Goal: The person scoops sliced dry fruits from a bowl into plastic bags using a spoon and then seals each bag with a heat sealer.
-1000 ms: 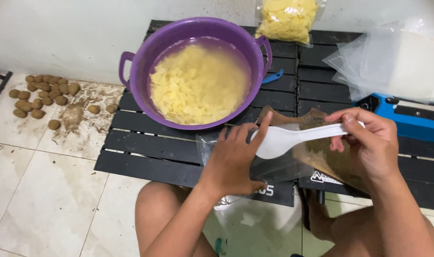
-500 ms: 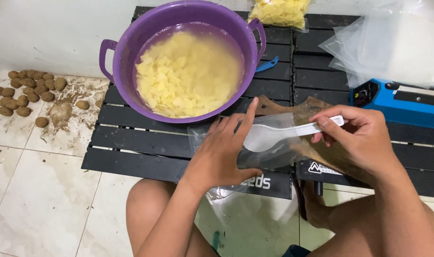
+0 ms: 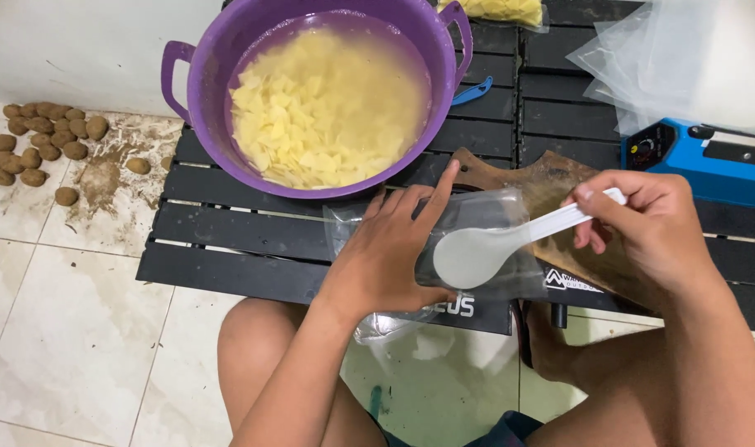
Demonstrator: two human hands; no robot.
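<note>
Your clear plastic bag (image 3: 485, 217) lies on the table's near edge; a filled yellow bag (image 3: 503, 10) sits top centre; empty clear bags (image 3: 684, 62) pile up far right.

Bare arms; dark shorts (image 3: 510, 426)
</note>
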